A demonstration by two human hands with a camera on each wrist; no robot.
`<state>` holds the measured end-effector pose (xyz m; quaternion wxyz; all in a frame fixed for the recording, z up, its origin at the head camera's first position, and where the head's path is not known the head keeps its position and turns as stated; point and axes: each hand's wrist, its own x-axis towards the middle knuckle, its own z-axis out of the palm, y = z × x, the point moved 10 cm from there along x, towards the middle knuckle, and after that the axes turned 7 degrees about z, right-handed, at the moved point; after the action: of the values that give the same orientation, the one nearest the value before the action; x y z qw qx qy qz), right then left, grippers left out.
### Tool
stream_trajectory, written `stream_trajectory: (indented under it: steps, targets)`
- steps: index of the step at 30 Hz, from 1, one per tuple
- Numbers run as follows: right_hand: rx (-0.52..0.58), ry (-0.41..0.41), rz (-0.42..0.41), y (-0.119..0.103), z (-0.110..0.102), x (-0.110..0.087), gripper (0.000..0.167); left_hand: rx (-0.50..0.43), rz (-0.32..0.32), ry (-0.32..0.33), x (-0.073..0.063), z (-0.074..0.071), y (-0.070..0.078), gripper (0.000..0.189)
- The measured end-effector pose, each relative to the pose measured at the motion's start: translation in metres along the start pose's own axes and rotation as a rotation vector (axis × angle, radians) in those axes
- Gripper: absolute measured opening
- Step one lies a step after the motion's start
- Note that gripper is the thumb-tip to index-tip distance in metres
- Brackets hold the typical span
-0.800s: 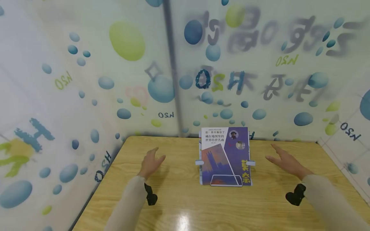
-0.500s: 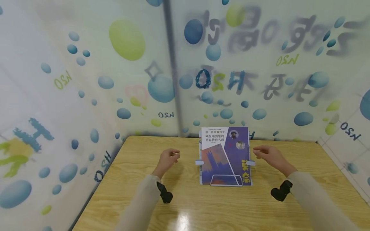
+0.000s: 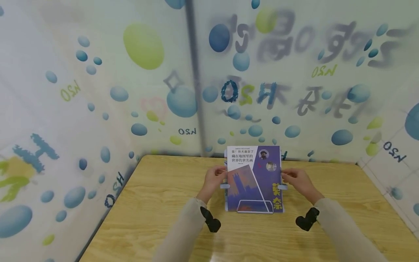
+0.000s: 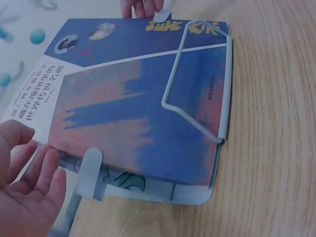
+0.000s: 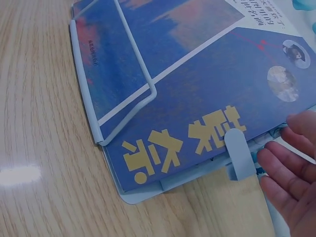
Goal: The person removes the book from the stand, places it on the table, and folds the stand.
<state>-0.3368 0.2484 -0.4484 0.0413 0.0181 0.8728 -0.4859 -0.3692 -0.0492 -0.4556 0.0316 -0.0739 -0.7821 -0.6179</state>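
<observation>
Left and far: patterned wall (image 3: 108,65), wooden table (image 3: 137,211) running up to it. A pale sleeve (image 3: 183,233) reached in from the near side to the left hand (image 3: 211,183), which was at the left edge of the book (image 3: 253,174). Fingers bent, thumb toward the cover; whether they pinched the edge or only touched it, I could not tell. Just nearer than those fingers, the left clip (image 4: 90,173) lapped over the cover.

Then the book: toward the far side of the table, leaning back on a pale stand (image 4: 192,194), its foot behind a wire rest (image 4: 226,89). My guess at handling: moderate weight, easy for two hands; covers fairly stiff, though the corners might bend if they caught on the wire. The face looked smooth, so flat palms could slip. Best hold, I judged: both side edges, above the clips, thumbs in front and fingers behind the back cover, keeping the stand's panel out of the pinch.

On the right, the right clip (image 5: 238,154) matched its partner. Just beyond it was the right hand (image 3: 301,182), thumb at the book's right edge, fingers slightly bent below; there too, I could not tell if the grip was closed.
</observation>
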Motion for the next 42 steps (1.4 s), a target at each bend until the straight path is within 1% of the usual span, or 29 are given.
stream_trajectory:
  steps: [6, 11, 15, 18, 20, 25, 28, 33, 37, 40, 42]
  targets:
    - [0.013, 0.008, 0.076, 0.005, 0.004, 0.0, 0.043, 0.04, -0.015, 0.036, 0.0, 0.006, 0.002, 0.023]
    - [0.008, 0.035, 0.109, 0.006, 0.006, 0.001, 0.038, 0.036, -0.038, 0.06, -0.002, 0.008, 0.002, 0.025]
    - [-0.003, 0.06, 0.13, 0.007, 0.008, 0.005, 0.036, 0.046, -0.044, 0.075, -0.003, 0.008, 0.003, 0.025]
    - [-0.009, 0.08, 0.133, 0.006, 0.007, 0.006, 0.036, 0.06, -0.061, 0.081, 0.0, 0.009, 0.002, 0.023]
    - [-0.003, 0.09, 0.139, 0.007, 0.007, 0.006, 0.035, 0.069, -0.059, 0.084, 0.002, 0.01, 0.002, 0.021]
    - [0.017, 0.106, 0.158, 0.01, 0.007, 0.007, 0.031, 0.083, -0.051, 0.124, 0.004, 0.01, -0.002, 0.017]
    - [0.026, 0.116, 0.167, 0.011, 0.008, 0.007, 0.029, 0.078, -0.077, 0.14, 0.004, 0.009, -0.005, 0.017]
    - [0.061, 0.153, 0.19, 0.013, 0.006, 0.007, 0.027, 0.062, -0.111, 0.131, 0.003, 0.011, -0.007, 0.018]
    - [0.087, 0.164, 0.171, 0.008, 0.003, 0.009, 0.029, 0.059, -0.087, 0.133, 0.004, 0.01, -0.003, 0.019]
    - [0.081, 0.155, 0.148, 0.002, 0.002, 0.013, 0.032, 0.047, -0.043, 0.133, 0.005, 0.009, 0.002, 0.018]
    - [0.059, 0.156, 0.13, -0.003, 0.001, 0.015, 0.033, 0.018, -0.012, 0.12, 0.005, 0.009, 0.007, 0.018]
